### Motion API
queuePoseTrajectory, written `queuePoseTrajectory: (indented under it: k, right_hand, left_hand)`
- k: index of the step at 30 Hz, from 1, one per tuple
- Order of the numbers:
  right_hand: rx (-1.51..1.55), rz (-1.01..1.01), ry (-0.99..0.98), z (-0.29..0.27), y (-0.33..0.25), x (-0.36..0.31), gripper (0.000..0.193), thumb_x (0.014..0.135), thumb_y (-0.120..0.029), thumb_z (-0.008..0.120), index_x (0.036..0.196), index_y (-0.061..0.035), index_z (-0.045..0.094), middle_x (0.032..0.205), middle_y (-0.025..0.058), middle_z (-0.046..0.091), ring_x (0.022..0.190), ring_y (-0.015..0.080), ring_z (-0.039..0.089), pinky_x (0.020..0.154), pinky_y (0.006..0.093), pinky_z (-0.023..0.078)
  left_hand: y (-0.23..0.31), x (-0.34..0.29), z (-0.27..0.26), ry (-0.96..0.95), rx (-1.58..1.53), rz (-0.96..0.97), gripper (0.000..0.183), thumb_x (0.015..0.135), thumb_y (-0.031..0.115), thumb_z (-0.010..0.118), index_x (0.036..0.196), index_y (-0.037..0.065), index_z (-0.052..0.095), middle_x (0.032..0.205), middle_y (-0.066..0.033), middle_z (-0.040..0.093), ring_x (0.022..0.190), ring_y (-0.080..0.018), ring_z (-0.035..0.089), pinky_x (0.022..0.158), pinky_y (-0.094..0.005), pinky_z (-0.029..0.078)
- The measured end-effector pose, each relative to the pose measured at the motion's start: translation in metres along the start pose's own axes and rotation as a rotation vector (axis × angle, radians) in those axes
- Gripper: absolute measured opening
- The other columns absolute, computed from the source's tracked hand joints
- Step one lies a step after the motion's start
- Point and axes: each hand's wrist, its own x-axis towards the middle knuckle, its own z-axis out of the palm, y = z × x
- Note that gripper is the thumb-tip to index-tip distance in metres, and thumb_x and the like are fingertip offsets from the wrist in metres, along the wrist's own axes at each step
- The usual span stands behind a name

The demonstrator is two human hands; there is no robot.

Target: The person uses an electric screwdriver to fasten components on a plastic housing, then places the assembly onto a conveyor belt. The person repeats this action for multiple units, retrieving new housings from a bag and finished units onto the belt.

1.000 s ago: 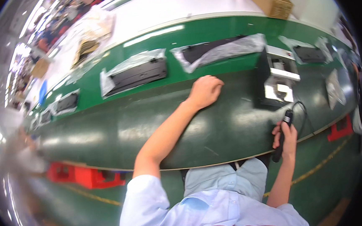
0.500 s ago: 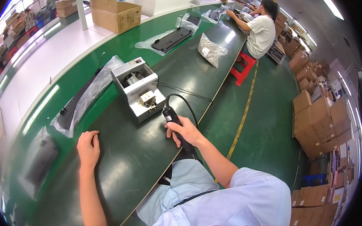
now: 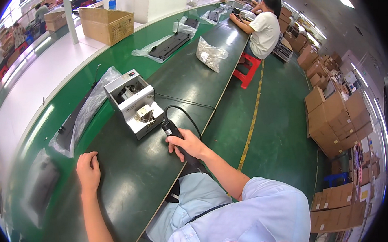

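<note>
My right hand (image 3: 188, 144) is wrapped round a black corded electric screwdriver (image 3: 170, 129) above the bench's near edge. Its cable end points up toward a small grey-and-white screw feeder (image 3: 135, 103), and its bit end tilts down toward my lap. The feeder's top is uncovered, with metal parts inside. My left hand (image 3: 88, 170) rests on the dark bench top (image 3: 122, 184), holding nothing, its fingers loosely bent and the thumb a little apart. Beyond it, a long black part in clear plastic wrap (image 3: 83, 113) lies on the green strip.
Farther along the bench are a clear bag of small parts (image 3: 211, 54) and a black wrapped part (image 3: 171, 46). A co-worker in a white shirt (image 3: 266, 30) sits on a red stool (image 3: 247, 72). Cardboard boxes (image 3: 338, 120) are stacked at the right. A thin cable crosses behind the feeder.
The whole scene has shifted leftward in view as my head turned slightly. My right hand keeps its grip on the screwdriver, and my left hand stays on the bench.
</note>
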Motion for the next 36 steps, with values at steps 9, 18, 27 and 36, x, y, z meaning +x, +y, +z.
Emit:
queuePoseTrajectory:
  k: [9,18,27,36]
  right_hand:
    - [0.012,0.011,0.016,0.0021,0.0006,-0.0007,0.045,0.102,-0.033,0.065,0.117,0.0083,0.056,0.088,0.0152,0.068,0.049,0.0140,0.058,0.044,0.0311,0.050]
    - [0.004,0.007,0.010,0.0030,-0.0005,0.0001,0.045,0.101,-0.034,0.065,0.118,0.0074,0.056,0.088,0.0145,0.068,0.048,0.0136,0.058,0.045,0.0306,0.051]
    - [-0.018,0.016,0.016,0.0037,-0.0026,-0.0010,0.044,0.101,-0.034,0.064,0.116,0.0071,0.056,0.088,0.0143,0.068,0.048,0.0134,0.058,0.045,0.0307,0.051]
    - [-0.011,0.007,0.011,0.0013,-0.0015,-0.0022,0.043,0.101,-0.033,0.065,0.117,0.0067,0.056,0.089,0.0143,0.068,0.048,0.0136,0.058,0.044,0.0311,0.051]
  left_hand:
    - [-0.0023,-0.0010,0.0007,0.003,-0.010,0.015,0.010,0.092,0.000,0.062,0.099,0.001,0.069,0.084,-0.0119,0.062,0.078,-0.0289,0.059,0.072,-0.0385,0.047]
    - [-0.0010,0.0000,-0.0002,-0.004,-0.003,-0.005,0.010,0.092,0.000,0.062,0.098,0.001,0.070,0.083,-0.0124,0.062,0.078,-0.0290,0.059,0.072,-0.0387,0.047]
    - [-0.0061,-0.0022,0.0035,0.003,-0.004,-0.009,0.010,0.091,0.000,0.063,0.098,0.002,0.070,0.081,-0.0120,0.060,0.074,-0.0280,0.057,0.070,-0.0385,0.046]
    - [-0.0027,-0.0021,0.0034,0.006,-0.010,-0.011,0.010,0.092,0.001,0.063,0.098,0.002,0.070,0.082,-0.0118,0.060,0.073,-0.0265,0.056,0.069,-0.0377,0.046]
